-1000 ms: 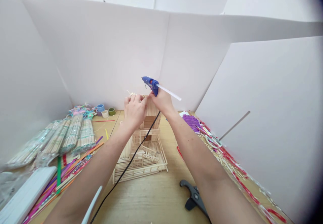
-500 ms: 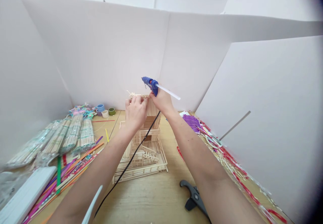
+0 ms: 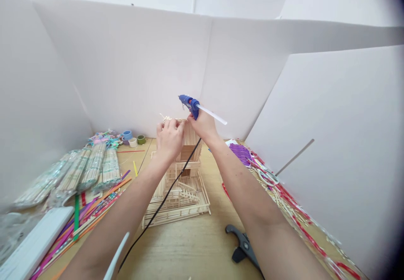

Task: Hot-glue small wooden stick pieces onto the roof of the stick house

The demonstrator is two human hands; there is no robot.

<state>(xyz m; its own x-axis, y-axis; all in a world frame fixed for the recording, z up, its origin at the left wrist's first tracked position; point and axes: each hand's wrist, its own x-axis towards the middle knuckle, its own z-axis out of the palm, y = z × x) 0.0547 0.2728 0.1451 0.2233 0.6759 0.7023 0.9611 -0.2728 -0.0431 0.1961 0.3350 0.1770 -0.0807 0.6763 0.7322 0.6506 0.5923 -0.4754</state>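
Right hand grips glue gun, left (hold unclear) touches stick house, packets illegible.

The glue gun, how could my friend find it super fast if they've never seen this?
Start at the pale stick house on the table. Above its top in the picture, the right hand holds the glue gun. Its bright blue body and whitish stick poking out behind set it apart from the pale house.
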